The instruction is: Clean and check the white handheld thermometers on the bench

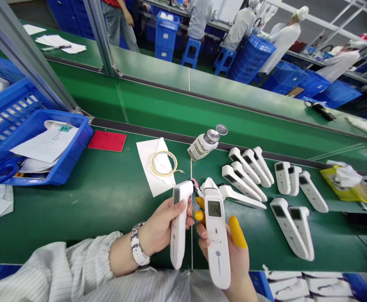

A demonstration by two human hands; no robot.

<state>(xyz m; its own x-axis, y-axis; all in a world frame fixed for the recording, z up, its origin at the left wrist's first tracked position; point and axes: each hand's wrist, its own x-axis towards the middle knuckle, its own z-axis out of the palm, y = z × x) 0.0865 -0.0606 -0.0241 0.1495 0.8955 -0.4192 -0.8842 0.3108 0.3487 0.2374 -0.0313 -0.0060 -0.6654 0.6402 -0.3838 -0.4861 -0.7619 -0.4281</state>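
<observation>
My left hand [161, 224], with a white watch at its wrist, is wrapped round a white handheld thermometer [177, 235] turned partly sideways. My right hand [234, 251] grips a second white thermometer [218, 251], whose lit screen faces me. Yellow covers sit on the right thumb and some right fingertips. Just beyond the right hand, another thermometer [242, 196] lies on its side on the green table [108, 218]. Further right are several more thermometers [292, 230] in small groups.
A metal-capped bottle [202, 144] and a tape roll [163, 163] on white paper [147, 167] are ahead. Left are a red card [107, 141] and a blue basket [64, 167]. A yellow tray [339, 184] is far right. People work beyond the green divider [171, 111].
</observation>
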